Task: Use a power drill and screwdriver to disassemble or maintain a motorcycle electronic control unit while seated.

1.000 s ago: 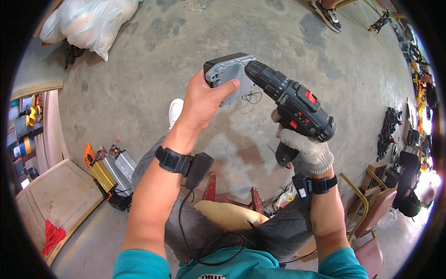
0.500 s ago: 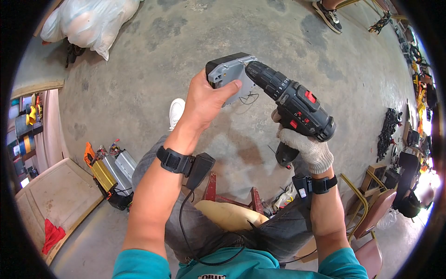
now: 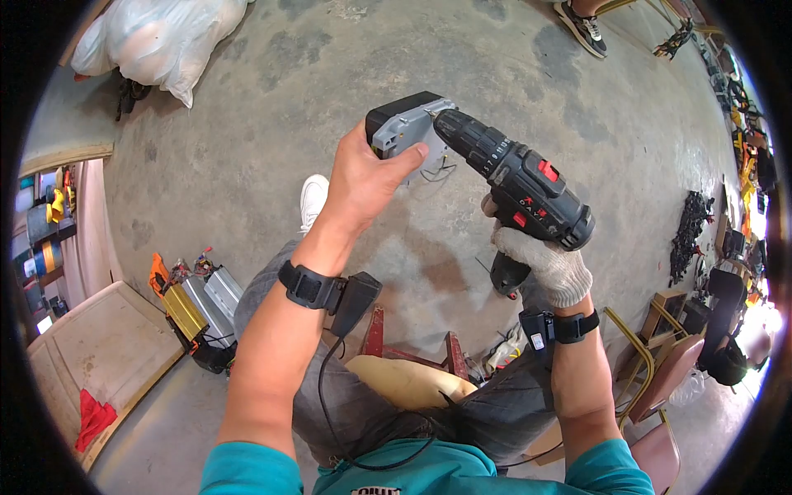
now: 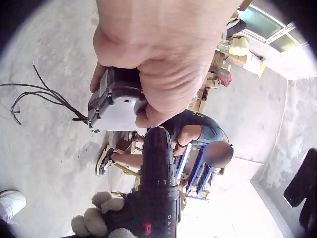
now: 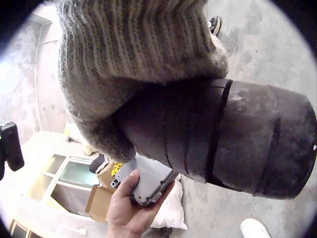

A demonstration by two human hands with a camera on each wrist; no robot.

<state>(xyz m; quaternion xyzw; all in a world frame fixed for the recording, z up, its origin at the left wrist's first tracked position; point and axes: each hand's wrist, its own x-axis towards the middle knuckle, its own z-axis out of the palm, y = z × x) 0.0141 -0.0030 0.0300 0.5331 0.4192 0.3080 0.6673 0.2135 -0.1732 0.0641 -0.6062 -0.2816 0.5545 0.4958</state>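
Note:
My bare left hand (image 3: 363,181) grips a black and grey box-shaped housing (image 3: 408,124), the thumb lying across its flat grey face. Thin dark wires (image 4: 54,96) trail from the housing in the left wrist view. In a knitted glove, my right hand (image 3: 540,260) holds a black cordless drill (image 3: 536,194) with red buttons by its handle. The drill's chuck end points at the grey face, right at its upper edge. From the right wrist, the drill's battery base (image 5: 262,139) fills much of the view, and the housing (image 5: 148,181) appears beyond it.
A white sack (image 3: 161,41) lies at the far left. Metal-cased units (image 3: 202,301) stand on the floor beside my left leg, near a wooden board (image 3: 107,363) with a red cloth (image 3: 96,419). Chairs (image 3: 672,371) are at the right. Another person (image 4: 198,131) sits ahead.
The housing has shifted slightly to the right and tilted a little, and the drill has tilted slightly with it. Both hands keep their grips.

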